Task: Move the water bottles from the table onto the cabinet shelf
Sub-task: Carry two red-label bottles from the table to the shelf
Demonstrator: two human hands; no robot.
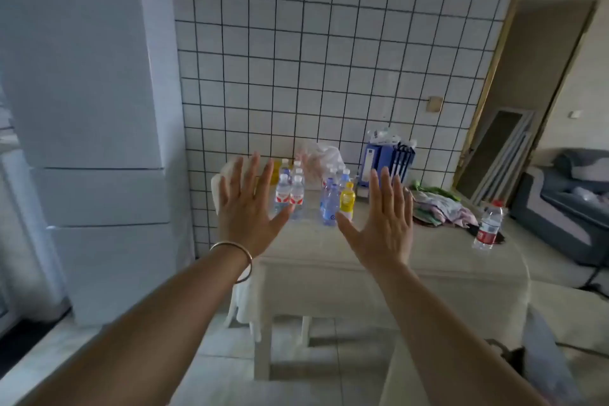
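Note:
Several small water bottles stand grouped at the back of the cloth-covered table: red-labelled ones on the left, blue-labelled ones and a yellow bottle to their right. A larger red-labelled bottle stands alone at the table's right edge. My left hand and my right hand are both raised flat in front of the bottle group, fingers spread, holding nothing and touching nothing. No cabinet shelf shows in this view.
A tall white fridge stands left of the table against the tiled wall. Blue binders, plastic bags and crumpled cloths lie at the table's back and right. A grey sofa sits beyond the doorway.

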